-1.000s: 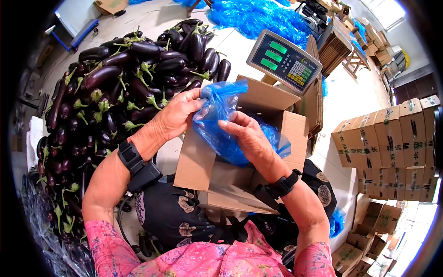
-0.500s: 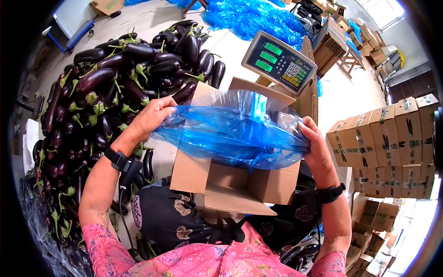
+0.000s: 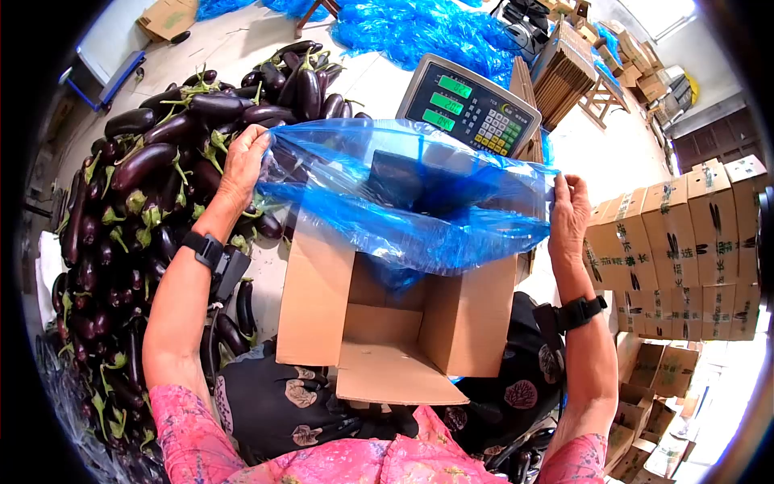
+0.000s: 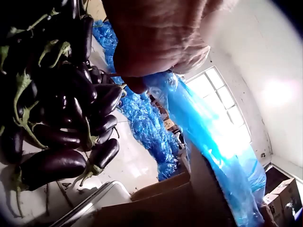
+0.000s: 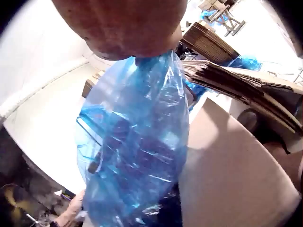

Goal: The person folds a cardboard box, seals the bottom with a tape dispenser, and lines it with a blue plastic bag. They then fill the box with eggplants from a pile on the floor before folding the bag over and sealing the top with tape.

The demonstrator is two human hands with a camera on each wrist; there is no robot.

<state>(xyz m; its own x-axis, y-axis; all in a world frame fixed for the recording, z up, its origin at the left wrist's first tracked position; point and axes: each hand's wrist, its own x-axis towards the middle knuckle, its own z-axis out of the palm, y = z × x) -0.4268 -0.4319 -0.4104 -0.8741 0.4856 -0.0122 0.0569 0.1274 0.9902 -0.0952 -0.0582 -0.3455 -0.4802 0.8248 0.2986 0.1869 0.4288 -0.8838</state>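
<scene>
A thin blue plastic bag is stretched wide between both hands, its mouth spread open above a cardboard box. My left hand pinches the bag's left edge beside the eggplant pile. At the opposite edge my right hand grips the plastic between thumb and fingers. In the left wrist view the blue film runs down from the hand toward the box. The right wrist view shows the bag hanging below the hand, next to a cardboard flap. The box stands with its flaps folded outward, and the bag covers its far side.
A large heap of eggplants lies on the left. Behind the box stands a scale display with lit green readouts. Printed cartons are stacked on the right. Crumpled blue plastic and flattened cardboard lie farther back.
The bag, bunched between the hands a second ago, has been spread wide. Both hands have moved apart and raised the bag away from the body, exposing more of the box's inside.
</scene>
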